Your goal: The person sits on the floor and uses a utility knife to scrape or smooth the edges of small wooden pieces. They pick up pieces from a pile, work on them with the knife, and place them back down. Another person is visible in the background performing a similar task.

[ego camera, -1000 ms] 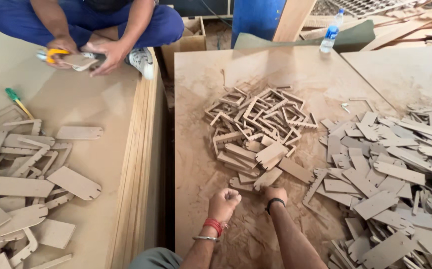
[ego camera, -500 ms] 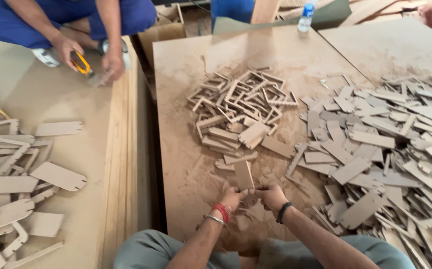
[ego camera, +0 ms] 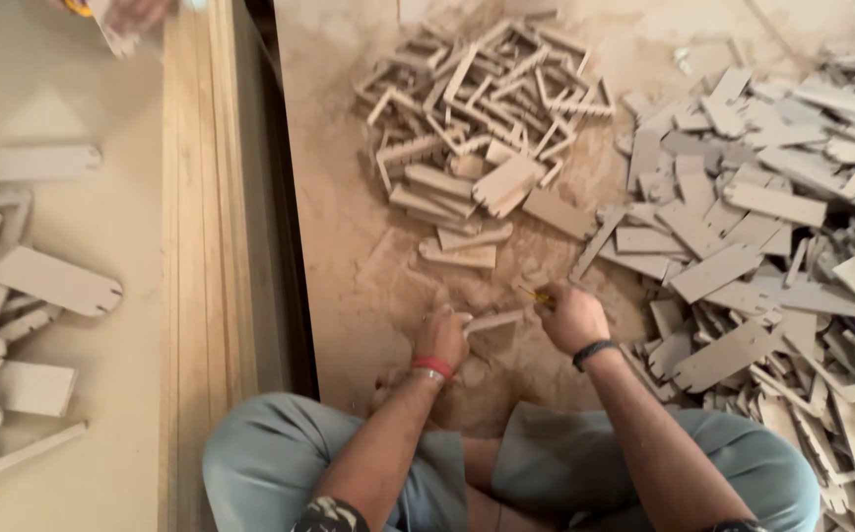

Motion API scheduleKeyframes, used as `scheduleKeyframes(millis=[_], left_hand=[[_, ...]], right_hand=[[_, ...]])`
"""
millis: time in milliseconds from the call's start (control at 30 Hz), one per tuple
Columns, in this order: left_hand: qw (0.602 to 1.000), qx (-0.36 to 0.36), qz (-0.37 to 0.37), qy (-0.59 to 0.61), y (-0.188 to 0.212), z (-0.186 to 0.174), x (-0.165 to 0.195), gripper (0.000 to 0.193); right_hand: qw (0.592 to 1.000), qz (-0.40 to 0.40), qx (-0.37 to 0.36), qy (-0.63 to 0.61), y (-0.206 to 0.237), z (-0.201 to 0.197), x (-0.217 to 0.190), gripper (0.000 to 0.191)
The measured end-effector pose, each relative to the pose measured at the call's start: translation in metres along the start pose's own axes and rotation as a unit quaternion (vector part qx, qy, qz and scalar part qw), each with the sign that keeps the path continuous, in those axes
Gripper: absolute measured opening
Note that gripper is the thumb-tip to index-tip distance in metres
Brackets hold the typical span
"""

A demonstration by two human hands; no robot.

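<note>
A dusty brown board (ego camera: 349, 256) lies flat on the floor as the work surface, coated in fine sawdust; the person sits cross-legged at its near edge, knees in grey-blue trousers; to the left runs a stack of board edges (ego camera: 206, 246), and beyond it a pale sheet (ego camera: 83, 394) carries a few flat cut-outs. At the far middle sits a heap of slim frame-like offcuts (ego camera: 477, 99); the right side is buried under a wide pile of flat tongue-shaped pieces (ego camera: 762, 246).

The left hand (ego camera: 441, 337), red band at the wrist, is closed round one end of a narrow wooden strip (ego camera: 494, 320), which lies just above the board between the two hands, near the person's knees; the right hand (ego camera: 570, 317), dark band at the wrist, is clenched round a small yellow-tipped tool (ego camera: 540, 296) at the strip's other end; what kind of tool it is cannot be told, as the hand hides most of it.

To do this well, in my judgement: keep the left grip firm and close to the worked end, so the thin strip does not flex or snap; keep the left fingers behind the tool's tip; work with short, light strokes; rest the strip on the board for support.
</note>
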State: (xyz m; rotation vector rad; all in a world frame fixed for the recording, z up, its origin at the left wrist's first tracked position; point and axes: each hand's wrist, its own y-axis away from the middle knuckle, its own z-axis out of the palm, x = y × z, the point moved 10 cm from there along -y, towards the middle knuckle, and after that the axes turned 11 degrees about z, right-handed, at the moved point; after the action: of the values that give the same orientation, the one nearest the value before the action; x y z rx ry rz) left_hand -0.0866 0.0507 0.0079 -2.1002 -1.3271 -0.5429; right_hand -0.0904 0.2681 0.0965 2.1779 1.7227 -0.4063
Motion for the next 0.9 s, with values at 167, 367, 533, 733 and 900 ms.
scheduleKeyframes(millis=[167,367,533,733,900], left_hand=[[1.000,-0.021,-0.014,0.005,-0.004,0.002,-0.009,0.020],[0.998,-0.040,-0.045,0.008,-0.003,-0.003,-0.007,0.020],[0.998,-0.046,-0.049,0.015,-0.002,-0.005,-0.006,0.020],[0.997,-0.034,-0.055,0.034,0.001,-0.007,-0.005,0.020],[0.997,-0.043,-0.051,0.026,0.001,-0.006,-0.004,0.017]], right_hand=[[0.999,-0.037,0.001,-0.032,0.002,-0.007,-0.017,0.030],[0.995,-0.030,-0.066,0.062,0.011,0.011,-0.033,0.021],[0.993,-0.012,-0.084,0.078,0.016,0.018,-0.037,0.023],[0.992,0.001,-0.095,0.087,0.021,0.019,-0.038,0.024],[0.992,-0.008,-0.087,0.092,0.020,0.020,-0.039,0.023]])
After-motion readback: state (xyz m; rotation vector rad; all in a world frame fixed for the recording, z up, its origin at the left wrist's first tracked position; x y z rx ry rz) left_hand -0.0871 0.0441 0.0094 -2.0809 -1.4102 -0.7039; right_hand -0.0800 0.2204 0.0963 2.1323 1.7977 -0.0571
